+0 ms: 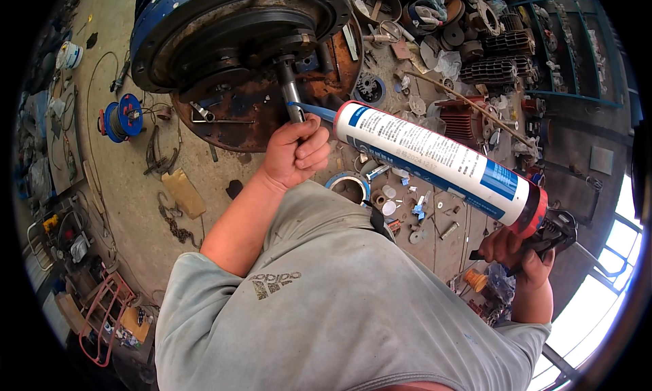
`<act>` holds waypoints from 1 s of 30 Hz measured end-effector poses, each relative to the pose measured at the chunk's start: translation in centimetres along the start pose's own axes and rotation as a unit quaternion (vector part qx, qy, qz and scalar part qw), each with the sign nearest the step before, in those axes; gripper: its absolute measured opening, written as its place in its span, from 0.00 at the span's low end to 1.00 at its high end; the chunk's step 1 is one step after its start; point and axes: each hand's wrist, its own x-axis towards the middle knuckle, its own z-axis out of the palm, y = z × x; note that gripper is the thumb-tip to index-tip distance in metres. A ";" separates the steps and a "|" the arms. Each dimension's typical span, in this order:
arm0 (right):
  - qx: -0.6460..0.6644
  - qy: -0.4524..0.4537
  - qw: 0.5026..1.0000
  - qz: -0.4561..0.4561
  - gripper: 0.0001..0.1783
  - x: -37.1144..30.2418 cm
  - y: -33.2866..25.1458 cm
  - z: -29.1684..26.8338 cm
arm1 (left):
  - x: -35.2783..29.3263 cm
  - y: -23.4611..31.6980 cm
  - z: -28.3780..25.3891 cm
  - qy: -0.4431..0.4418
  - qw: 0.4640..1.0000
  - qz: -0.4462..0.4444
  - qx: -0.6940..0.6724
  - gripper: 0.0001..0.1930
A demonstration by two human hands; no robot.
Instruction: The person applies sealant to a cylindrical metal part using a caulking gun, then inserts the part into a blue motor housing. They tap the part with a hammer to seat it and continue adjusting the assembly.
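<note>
A steel shaft sticks out from the underside of a large dark round machine housing with a blue rim. My left hand is closed round the shaft's lower end, the thumb near its tip. My right hand grips the handle of a caulking gun at the lower right. In the gun lies a white and blue sealant cartridge with red ends. Its blue nozzle reaches left to the shaft just above my left fingers, and the tip appears to touch it. Any sealant there is too small to make out.
A rusty round plate under the housing bears a wrench. On the floor stand a blue cable reel, a chain and a blue ring beside small loose parts. Dark ribbed motor parts crowd the far right.
</note>
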 end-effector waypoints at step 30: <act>0.012 0.004 1.000 -0.019 0.26 0.4 0.4 -0.7 | 1.0 0.1 -1.9 -0.170 0.978 -0.040 -0.112 0.13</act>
